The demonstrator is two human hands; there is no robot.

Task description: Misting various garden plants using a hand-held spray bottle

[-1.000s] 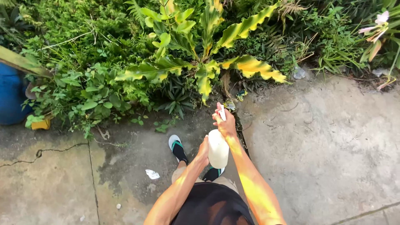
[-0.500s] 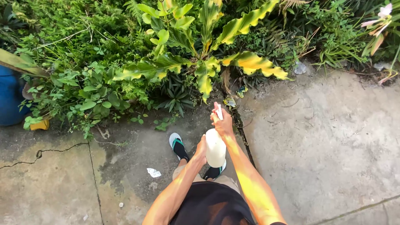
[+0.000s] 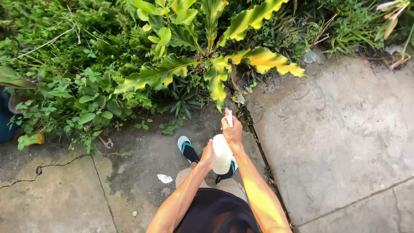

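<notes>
**Hands gripping a white spray bottle beside a garden bed**

Right hand is closing around the head of a white spray bottle, with the nozzle pointing away from the person toward the plants. Left hand is pressing against the bottle's side, steadying its body; how far its fingers are wrapping around cannot be told from this angle. Seen from the head camera, the bottle is hanging upright between both forearms, above the person's feet, and its opaque wall is hiding whatever it is holding inside.

Below the bottle, two sandals with teal straps are standing on a damp, cracked concrete slab. Just ahead of the nozzle, a large plant with long yellow-green leaves is spreading over the slab's edge, and low green ground cover is filling the bed to its left. Near the left foot, a small white scrap is lying on the concrete. At the far left edge, something blue is showing partly among the leaves, too cropped to identify.
</notes>
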